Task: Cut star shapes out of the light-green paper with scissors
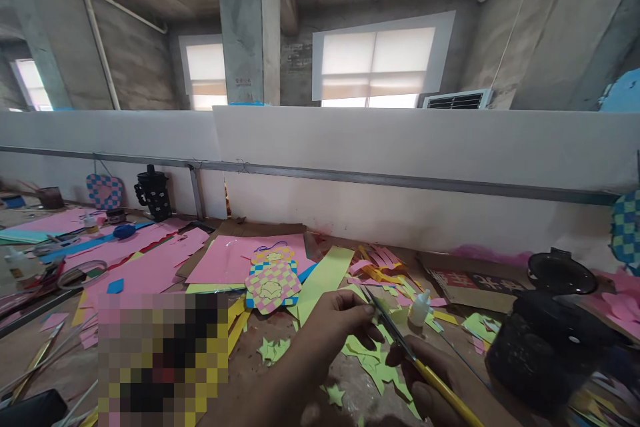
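Note:
Low in the middle, my left hand (345, 317) has its thumb and fingers pinched together; what lies between them I cannot make out. My right hand (425, 373) is closed around scissors (387, 320) with narrow dark blades, their tips up beside my left fingertips. A yellow rod (443, 390) runs back from the same hand; whether it belongs to the scissors I cannot tell. Under my hands lie light green paper scraps (373, 363). A small green paper star (335, 395) lies below my left wrist, and stacked green stars (273, 350) lie to its left.
Checkered paper crafts (273, 283) rest on pink sheets ahead. A small glue bottle (419, 309) stands beyond my right hand. At right is a black container (540, 353); a black tumbler (154, 193) stands back left. A white partition (400, 140) bounds the table.

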Tool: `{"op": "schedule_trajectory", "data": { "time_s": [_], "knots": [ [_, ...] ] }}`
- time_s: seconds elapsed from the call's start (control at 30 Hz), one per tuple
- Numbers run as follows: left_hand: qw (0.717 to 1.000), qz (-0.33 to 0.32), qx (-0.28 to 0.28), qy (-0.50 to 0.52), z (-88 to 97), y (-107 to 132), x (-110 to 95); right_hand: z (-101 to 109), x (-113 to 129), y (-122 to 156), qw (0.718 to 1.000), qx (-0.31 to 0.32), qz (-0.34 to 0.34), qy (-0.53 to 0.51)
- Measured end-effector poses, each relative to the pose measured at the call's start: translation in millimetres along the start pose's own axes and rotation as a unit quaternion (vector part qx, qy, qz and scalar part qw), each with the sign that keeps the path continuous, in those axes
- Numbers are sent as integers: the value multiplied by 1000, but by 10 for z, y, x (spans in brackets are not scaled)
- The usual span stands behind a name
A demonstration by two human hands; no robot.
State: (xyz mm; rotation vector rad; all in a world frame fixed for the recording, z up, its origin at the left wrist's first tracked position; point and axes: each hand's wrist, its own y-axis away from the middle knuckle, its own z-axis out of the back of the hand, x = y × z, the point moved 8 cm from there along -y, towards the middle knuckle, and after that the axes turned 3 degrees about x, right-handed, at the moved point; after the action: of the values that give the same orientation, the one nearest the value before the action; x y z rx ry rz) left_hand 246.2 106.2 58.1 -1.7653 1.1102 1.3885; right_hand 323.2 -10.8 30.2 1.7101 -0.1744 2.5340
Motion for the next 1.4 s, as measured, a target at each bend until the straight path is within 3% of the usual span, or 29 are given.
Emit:
{"op": "schedule_trajectory", "data": {
  "time_s": [0.1,0.37,0.77,0.93,1.1,1.23,1.4],
  "knots": [
    [1000,-7,-4,-16,-10,16,-31,44,-29,11,999,-30,-12,28],
    [1000,-11,-13,-25,-27,7,-16,63,279,51,998,-26,3,49],
    [1000,-21,-8,-9,-43,-28,15,145,138,33,993,-39,50,97],
    [1000,-21,-10,-6,-30,-39,61,141,266,60,992,-67,61,88],
    [999,-25,-22,-2,-16,-45,65,66,329,13,995,-48,33,76],
    [1000,-20,-19,-4,-33,-20,29,70,251,-13,993,-40,43,100],
    [1000,-18,-11,-5,-56,14,1,90,-18,-5,994,-45,64,74]
  ]
}}
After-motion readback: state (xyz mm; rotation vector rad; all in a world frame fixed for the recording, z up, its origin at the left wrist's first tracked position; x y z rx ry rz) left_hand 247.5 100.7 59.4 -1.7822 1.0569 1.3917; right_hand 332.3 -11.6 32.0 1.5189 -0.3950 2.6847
